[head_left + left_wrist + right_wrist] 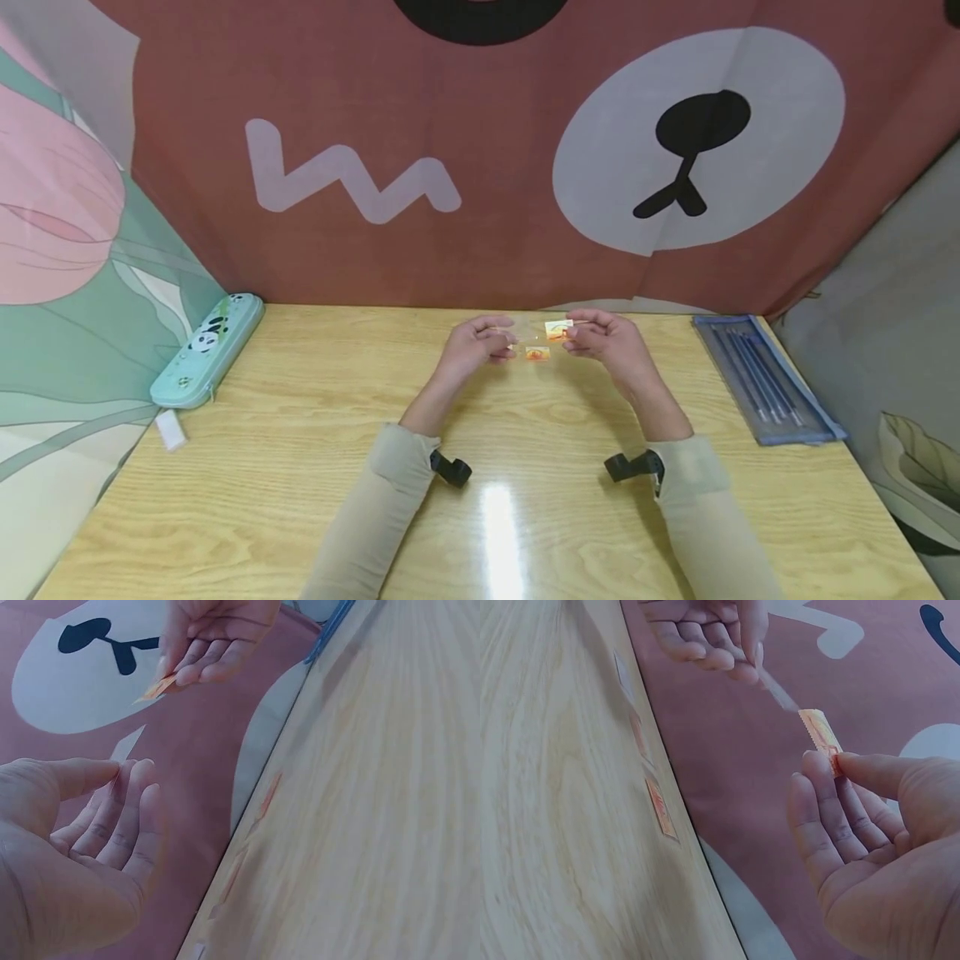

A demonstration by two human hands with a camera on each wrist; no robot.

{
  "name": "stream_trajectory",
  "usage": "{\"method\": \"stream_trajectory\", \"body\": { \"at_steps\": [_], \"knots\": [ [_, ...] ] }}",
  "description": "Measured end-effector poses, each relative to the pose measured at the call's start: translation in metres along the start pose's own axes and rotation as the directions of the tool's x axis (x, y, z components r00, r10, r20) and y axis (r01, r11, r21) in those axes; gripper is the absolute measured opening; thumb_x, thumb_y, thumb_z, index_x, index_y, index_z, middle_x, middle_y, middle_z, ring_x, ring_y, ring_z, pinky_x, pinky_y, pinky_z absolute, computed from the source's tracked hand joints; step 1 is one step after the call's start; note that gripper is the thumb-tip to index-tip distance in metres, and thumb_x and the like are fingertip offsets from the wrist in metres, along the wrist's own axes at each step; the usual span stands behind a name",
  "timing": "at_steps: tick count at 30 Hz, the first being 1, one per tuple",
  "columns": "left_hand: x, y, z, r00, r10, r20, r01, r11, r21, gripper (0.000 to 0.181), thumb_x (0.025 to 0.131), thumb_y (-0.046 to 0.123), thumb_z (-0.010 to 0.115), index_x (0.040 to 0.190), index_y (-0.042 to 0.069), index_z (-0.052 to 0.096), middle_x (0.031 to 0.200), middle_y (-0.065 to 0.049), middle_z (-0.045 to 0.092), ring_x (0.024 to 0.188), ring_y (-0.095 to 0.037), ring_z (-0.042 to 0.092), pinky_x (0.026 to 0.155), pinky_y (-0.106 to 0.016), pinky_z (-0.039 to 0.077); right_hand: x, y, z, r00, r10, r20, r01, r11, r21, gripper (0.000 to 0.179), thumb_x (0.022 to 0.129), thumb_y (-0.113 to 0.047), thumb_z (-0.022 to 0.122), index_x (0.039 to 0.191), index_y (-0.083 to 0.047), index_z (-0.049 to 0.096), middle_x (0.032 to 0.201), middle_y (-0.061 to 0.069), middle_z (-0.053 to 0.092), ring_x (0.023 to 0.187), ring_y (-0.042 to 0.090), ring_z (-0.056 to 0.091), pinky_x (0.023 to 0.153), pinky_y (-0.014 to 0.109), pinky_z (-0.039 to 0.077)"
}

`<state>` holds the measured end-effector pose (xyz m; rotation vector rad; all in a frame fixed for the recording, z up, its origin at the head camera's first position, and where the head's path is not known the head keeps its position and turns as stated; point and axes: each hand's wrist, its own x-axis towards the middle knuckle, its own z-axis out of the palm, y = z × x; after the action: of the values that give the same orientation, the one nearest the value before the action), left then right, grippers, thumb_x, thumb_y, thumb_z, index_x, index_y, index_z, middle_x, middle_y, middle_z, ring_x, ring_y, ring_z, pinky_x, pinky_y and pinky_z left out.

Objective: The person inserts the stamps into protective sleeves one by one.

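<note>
My left hand [471, 348] pinches a small clear, pale sleeve [129, 744] between thumb and fingertips. Opposite it, my right hand [617, 343] pinches a small orange and yellow stamp [819, 733] with a toothed edge. Both pieces are held up above the far part of the table, the stamp close to the sleeve's free end in the right wrist view. Below the hands, another orange stamp [537, 354] lies on the table. More flat pieces lie in a row with it, one of them orange [238, 871] in the left wrist view.
A mint pencil case [210, 350] with a panda print lies at the left edge, a white eraser-like block [171, 430] beside it. At the right, a blue-edged mesh pouch [767, 379] contains several pens. Behind the wooden table [300, 500] hangs a reddish-brown cloth [337, 258].
</note>
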<state>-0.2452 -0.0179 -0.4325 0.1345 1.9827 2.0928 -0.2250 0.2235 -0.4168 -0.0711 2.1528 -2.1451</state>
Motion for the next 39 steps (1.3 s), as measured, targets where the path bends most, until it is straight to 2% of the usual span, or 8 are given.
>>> {"method": "stream_trajectory", "body": {
  "at_steps": [6, 11, 16, 20, 27, 32, 36, 39],
  "knots": [
    [-0.0006, -0.002, 0.0045, 1.0, -0.016, -0.004, 0.016, 1.0, 0.015, 0.028, 0.095, 0.004, 0.064, 0.122, -0.002, 0.065, 0.112, -0.023, 0.074, 0.071, -0.011, 0.072, 0.083, -0.044, 0.063, 0.0, 0.0013, 0.0025, 1.0, 0.024, -0.002, -0.024, 0.999, -0.027, 0.034, 0.101, -0.009, 0.062, 0.127, 0.012, 0.055, 0.088, -0.007, 0.074, 0.082, 0.007, 0.073, 0.082, 0.027, 0.062],
    [0.0, -0.0015, 0.0041, 1.0, -0.011, -0.01, 0.012, 0.999, 0.036, 0.023, 0.097, 0.007, 0.063, 0.119, 0.001, 0.066, 0.109, -0.021, 0.075, 0.071, -0.012, 0.072, 0.073, -0.031, 0.062, -0.0016, 0.0013, 0.0015, 1.0, 0.006, -0.007, -0.006, 1.0, 0.0, 0.033, 0.1, -0.009, 0.064, 0.123, 0.012, 0.056, 0.089, -0.005, 0.073, 0.081, 0.007, 0.074, 0.081, 0.028, 0.063],
    [0.001, -0.0033, 0.0024, 1.0, -0.024, -0.003, 0.024, 1.0, 0.018, 0.023, 0.098, 0.008, 0.064, 0.119, -0.001, 0.064, 0.115, -0.029, 0.071, 0.072, -0.013, 0.072, 0.075, -0.032, 0.062, -0.0026, 0.0007, 0.0027, 1.0, 0.014, -0.009, -0.014, 1.0, 0.004, 0.032, 0.099, -0.008, 0.065, 0.122, 0.012, 0.057, 0.087, -0.004, 0.073, 0.077, 0.008, 0.073, 0.079, 0.03, 0.063],
    [0.0014, -0.0038, 0.0022, 1.0, -0.028, -0.001, 0.028, 1.0, -0.015, 0.024, 0.098, 0.008, 0.066, 0.12, -0.001, 0.063, 0.118, -0.033, 0.067, 0.073, -0.012, 0.071, 0.073, -0.028, 0.061, -0.0026, 0.0005, 0.004, 1.0, 0.028, -0.005, -0.028, 1.0, 0.003, 0.024, 0.099, -0.007, 0.064, 0.117, 0.008, 0.059, 0.086, -0.004, 0.073, 0.075, 0.008, 0.073, 0.08, 0.033, 0.063],
    [0.0003, -0.0047, 0.0029, 0.999, -0.031, 0.009, 0.032, 0.999, -0.038, 0.025, 0.1, 0.007, 0.062, 0.122, -0.004, 0.06, 0.111, -0.023, 0.074, 0.073, -0.01, 0.072, 0.071, -0.024, 0.061, -0.0012, 0.0026, 0.0046, 0.999, 0.047, 0.001, -0.047, 0.999, -0.023, 0.021, 0.102, -0.012, 0.061, 0.114, 0.005, 0.057, 0.085, -0.004, 0.073, 0.076, 0.008, 0.073, 0.079, 0.031, 0.063],
    [-0.0007, -0.0051, 0.003, 0.999, -0.024, 0.024, 0.025, 0.999, -0.045, 0.033, 0.1, 0.01, 0.063, 0.13, -0.004, 0.061, 0.112, -0.018, 0.076, 0.079, -0.011, 0.076, 0.077, -0.031, 0.063, -0.0018, 0.0029, 0.0065, 0.998, 0.059, -0.001, -0.059, 0.998, -0.036, 0.022, 0.102, -0.013, 0.06, 0.114, 0.005, 0.057, 0.087, -0.002, 0.074, 0.078, 0.007, 0.073, 0.082, 0.033, 0.063],
    [-0.0005, -0.0033, 0.004, 1.0, -0.009, 0.024, 0.01, 0.999, -0.049, 0.031, 0.099, 0.012, 0.065, 0.127, -0.003, 0.067, 0.117, -0.018, 0.074, 0.082, -0.011, 0.076, 0.088, -0.044, 0.061, -0.0015, 0.002, 0.0064, 0.998, 0.058, -0.006, -0.058, 0.998, -0.04, 0.024, 0.102, -0.013, 0.061, 0.117, 0.007, 0.057, 0.088, -0.001, 0.074, 0.078, 0.007, 0.073, 0.081, 0.031, 0.063],
    [0.0004, -0.0024, 0.0045, 1.0, 0.001, 0.017, 0.0, 0.999, -0.049, 0.029, 0.098, 0.013, 0.067, 0.122, -0.003, 0.07, 0.112, -0.017, 0.076, 0.082, -0.011, 0.077, 0.091, -0.048, 0.059, -0.001, 0.0011, 0.0054, 0.998, 0.056, -0.012, -0.056, 0.998, -0.042, 0.028, 0.102, -0.013, 0.061, 0.119, 0.009, 0.057, 0.087, -0.003, 0.074, 0.078, 0.007, 0.073, 0.079, 0.029, 0.063]
  ]
}}
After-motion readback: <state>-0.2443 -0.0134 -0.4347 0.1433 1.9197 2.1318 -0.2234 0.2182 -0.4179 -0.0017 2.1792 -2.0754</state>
